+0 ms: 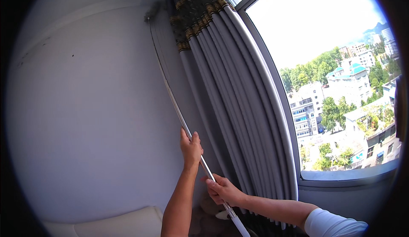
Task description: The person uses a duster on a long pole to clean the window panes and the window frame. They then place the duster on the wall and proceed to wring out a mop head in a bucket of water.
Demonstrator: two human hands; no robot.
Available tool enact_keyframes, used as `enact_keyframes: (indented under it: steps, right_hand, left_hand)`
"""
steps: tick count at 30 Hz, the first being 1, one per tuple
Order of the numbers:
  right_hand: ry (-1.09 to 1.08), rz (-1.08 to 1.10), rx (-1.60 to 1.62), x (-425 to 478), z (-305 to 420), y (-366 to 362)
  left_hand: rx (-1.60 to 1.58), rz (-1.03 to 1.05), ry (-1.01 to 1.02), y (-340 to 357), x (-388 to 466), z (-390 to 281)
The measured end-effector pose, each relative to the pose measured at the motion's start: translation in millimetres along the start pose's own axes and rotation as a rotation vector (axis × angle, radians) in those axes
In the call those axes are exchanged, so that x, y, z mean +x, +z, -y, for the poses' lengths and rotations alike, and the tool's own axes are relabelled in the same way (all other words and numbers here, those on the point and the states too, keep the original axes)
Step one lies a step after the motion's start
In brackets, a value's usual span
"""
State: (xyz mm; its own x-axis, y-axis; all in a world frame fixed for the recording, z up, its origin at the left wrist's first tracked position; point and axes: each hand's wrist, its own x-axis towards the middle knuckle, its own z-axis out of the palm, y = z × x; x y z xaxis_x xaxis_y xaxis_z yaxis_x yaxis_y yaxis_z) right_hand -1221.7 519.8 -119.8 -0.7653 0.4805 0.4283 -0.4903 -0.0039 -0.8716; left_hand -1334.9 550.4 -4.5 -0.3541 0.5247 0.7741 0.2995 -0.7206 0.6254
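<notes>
A long metal telescopic pole (174,104) slants up and to the left, its thin upper part slightly bowed. My left hand (191,147) is wrapped around its middle. Lower down, my right hand (223,190) grips the same pole just above its white handle (239,226). At the pole's far tip, a dark, fuzzy duster head (152,11) is up by the wall's upper corner, left of the curtain top. Its exact contact with the wall cannot be told.
Grey pleated curtains (243,109) with a dark, gold-trimmed top hang close to the pole's right. A large window (319,87) shows buildings and trees outside. The pale wall (96,115) bears small dark marks. A cream padded furniture piece (121,222) stands at the lower left.
</notes>
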Motion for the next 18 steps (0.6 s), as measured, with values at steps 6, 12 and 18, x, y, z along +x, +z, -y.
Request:
enact_keyframes:
  steps: [6,12,18]
  right_hand:
    - [0.005,0.013,-0.028,-4,-1,0]
    - [0.004,-0.03,0.075,-23,-22,-31]
    - [0.037,-0.065,0.197,-63,-58,-48]
  left_hand:
    - [0.076,0.008,-0.023,-1,-8,-7]
    - [0.186,0.035,-0.066,24,-24,20]
    - [0.103,0.143,-0.136,44,-31,47]
